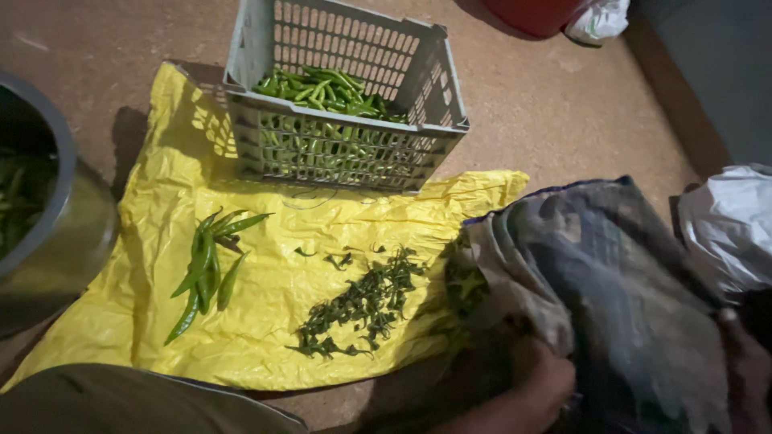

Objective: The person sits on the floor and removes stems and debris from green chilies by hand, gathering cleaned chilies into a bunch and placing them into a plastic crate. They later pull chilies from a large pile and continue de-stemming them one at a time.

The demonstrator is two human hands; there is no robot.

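Observation:
My left hand (pixel 540 384) grips the near edge of a dark, blurred woven sack (pixel 619 273) at the lower right. My right hand (pixel 744 358) is dim at the right edge of the view and holds the sack's other side. On a yellow plastic sheet (pixel 265 321) lie a small bunch of long green chillies (pixel 207 265) and a pile of plucked green stems (pixel 362 301). A grey slotted plastic crate (pixel 338 96) partly filled with green chillies stands on the sheet's far edge.
A large metal pot (pixel 48 217) holding greens stands at the left. A white plastic bag (pixel 728 225) lies at the right. A red container (pixel 535 16) and another white bag (pixel 599 20) sit at the top. My trouser leg (pixel 137 402) fills the bottom left.

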